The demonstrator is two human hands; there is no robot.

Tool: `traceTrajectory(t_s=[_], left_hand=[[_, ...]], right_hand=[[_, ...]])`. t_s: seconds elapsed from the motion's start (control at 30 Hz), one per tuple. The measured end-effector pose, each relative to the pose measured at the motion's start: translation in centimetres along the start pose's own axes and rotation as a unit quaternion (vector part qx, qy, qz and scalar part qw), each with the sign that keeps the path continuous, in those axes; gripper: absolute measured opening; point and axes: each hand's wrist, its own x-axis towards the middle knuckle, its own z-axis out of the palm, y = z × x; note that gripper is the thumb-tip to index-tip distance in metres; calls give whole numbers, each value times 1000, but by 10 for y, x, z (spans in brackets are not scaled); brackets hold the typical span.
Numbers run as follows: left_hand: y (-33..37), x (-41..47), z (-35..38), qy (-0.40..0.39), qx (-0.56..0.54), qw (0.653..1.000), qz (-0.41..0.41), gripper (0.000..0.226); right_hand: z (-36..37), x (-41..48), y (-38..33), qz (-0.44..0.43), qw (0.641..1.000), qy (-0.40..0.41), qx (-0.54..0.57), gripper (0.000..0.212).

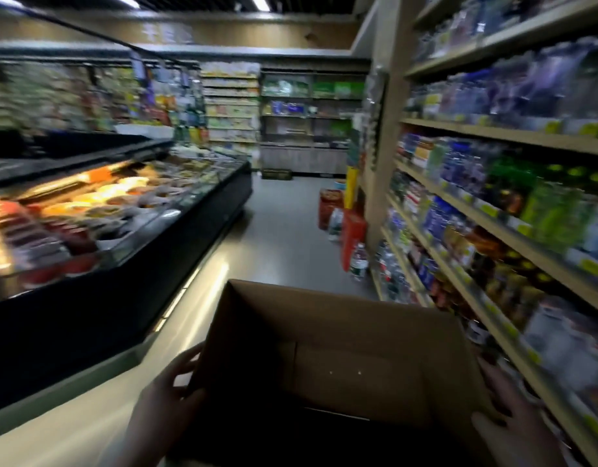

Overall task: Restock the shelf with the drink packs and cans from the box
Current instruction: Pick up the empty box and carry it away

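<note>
I am standing in a dim grocery aisle with a grey floor [284, 230] running ahead toward stocked shelves on the far wall. On my left a long black chilled display case [129, 237] is glowing with trays of packaged food under its glass. On my right the tall wooden drink shelf [493, 227] is rising tier on tier, crowded with bottles and cans that are too blurred for me to read. Further down the aisle, at the foot of that shelf, red drink packs [353, 237] are sitting on the floor with a water bottle [359, 262] standing just beside them.

I am carrying an open cardboard box [341, 358] in front of me, held between both hands. My left hand [166, 399] is pressing flat against the box's left wall, fingers spread along the cardboard. My right hand [513, 429] is gripping the box's right wall near its near corner, the thumb hooking over the edge. The box is tilting slightly, its far rim higher. Its inside is dark; I am seeing only bare cardboard walls and bottom flaps, and I cannot tell whether anything is lying in the shadowed near part.
</note>
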Motion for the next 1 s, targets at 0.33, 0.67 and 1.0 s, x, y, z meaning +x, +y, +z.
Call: traceTrajectory(t_s=[0.33, 0.67, 1.0], left_hand=[[-64, 23, -142, 150, 40, 986, -66, 72], [-117, 30, -225, 276, 40, 950, -142, 75], [-160, 64, -270, 400, -7, 891, -213, 73]], right_hand=[[186, 71, -112, -93, 990, -99, 39, 77], [347, 120, -188, -165, 962, -217, -21, 74], [501, 169, -254, -193, 919, -343, 2, 76]])
